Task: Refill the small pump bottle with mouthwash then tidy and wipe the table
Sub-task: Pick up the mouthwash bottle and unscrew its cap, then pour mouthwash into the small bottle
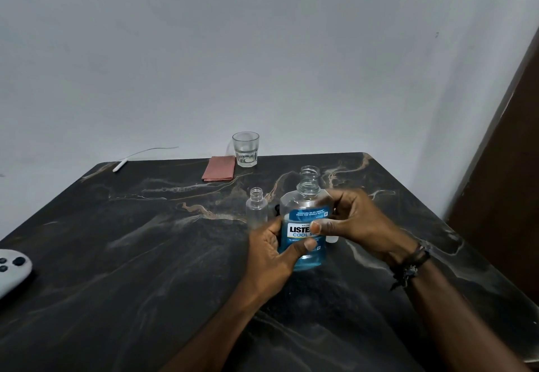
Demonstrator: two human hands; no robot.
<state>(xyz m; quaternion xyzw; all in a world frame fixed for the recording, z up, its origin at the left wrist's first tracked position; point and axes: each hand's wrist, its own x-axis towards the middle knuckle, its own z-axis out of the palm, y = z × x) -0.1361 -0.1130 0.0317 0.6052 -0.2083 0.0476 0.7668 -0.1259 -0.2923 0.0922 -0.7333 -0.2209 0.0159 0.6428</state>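
Mouthwash bottle (304, 227) upright (neck up).

There is one view only, from a camera worn on the person's head, above the near edge of the bench (145, 255) and looking forward and down across it. It faces the pale wall (233, 50) behind the far edge, which fills the upper half of the picture. The wide lens bends the far edge and its rounded far right corner. The near edge lies below the picture. The hands (320, 237) sit close, right of centre, with both forearms entering from the bottom. The left edge is cut off; the right edge runs beside a brown panel (513, 167).
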